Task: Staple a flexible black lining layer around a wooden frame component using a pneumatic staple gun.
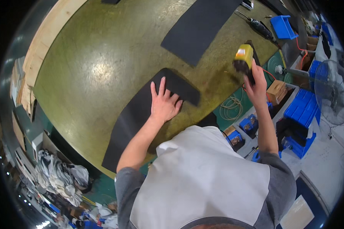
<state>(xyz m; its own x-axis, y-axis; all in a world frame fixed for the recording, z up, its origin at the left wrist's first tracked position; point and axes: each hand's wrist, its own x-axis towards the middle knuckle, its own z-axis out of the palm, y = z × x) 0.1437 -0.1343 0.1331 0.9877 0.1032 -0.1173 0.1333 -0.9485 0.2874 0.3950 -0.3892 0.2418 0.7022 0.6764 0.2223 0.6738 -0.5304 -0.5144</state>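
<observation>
My left hand (165, 105) lies with its fingers spread on a dark grey, bent sheet (128, 126), near the sheet's broad end. The sheet rests on the greenish tabletop (84, 68) and runs toward the near edge, partly hidden by my left forearm. In my right hand (257, 86) is a yellow-and-black air stapler (244, 56), gripped by its dark handle and held up over the table's right side. Motion blurs its lower end, and a thin red hose shows beside my wrist. A second dark sheet (198, 28) lies farther off, apart from the first.
A black power screwdriver (260, 29) and a blue bin (283, 26) sit at the far right. Small blue boxes (248, 123), larger blue bins (302, 107), a fan (330, 91) and coiled hose (233, 107) are to my right. Wooden boards (51, 34) and piled cloth (59, 177) are left.
</observation>
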